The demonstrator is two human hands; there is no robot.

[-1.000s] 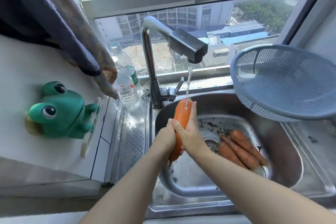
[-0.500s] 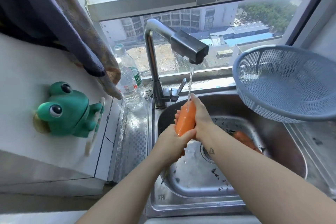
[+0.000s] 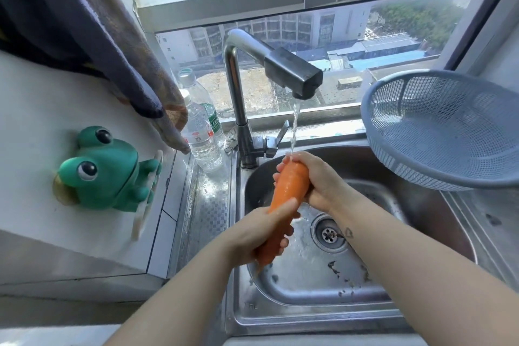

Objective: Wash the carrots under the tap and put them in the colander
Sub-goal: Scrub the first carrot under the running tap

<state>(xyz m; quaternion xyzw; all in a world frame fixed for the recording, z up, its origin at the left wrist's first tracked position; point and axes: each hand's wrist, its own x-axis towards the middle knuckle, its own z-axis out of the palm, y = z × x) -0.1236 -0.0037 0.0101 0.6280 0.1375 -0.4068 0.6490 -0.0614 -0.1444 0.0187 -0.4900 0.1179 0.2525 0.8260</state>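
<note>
I see the carrot (image 3: 289,188) tilted steeply, thick end up under the tap (image 3: 292,70), tip toward me, left hand (image 3: 258,233) gripping low, right hand (image 3: 323,180) wrapped round the top.

Sink (image 3: 280,323) centre, set in the table. Tap (image 3: 236,93) stands at the far-left rim, its spout reaching right over the basin. Window (image 3: 323,36) behind the tap, along the far side.

Carrot (image 3: 286,194) above the basin, tilted, its far end under the spout and in the water. Left hand (image 3: 258,233) grips the near end; right hand (image 3: 323,182) wraps the far end. Drain (image 3: 328,233) in the basin floor, right of the left hand and near the right wrist.

Colander (image 3: 449,126) at right, tilted, overhanging the sink's far-right rim.

Two bottles (image 3: 200,132) just left of the tap, at the far edge. Cloth (image 3: 126,64) hangs above and left of them. Frog (image 3: 104,171) on the wall, far left, well apart from the sink.
</note>
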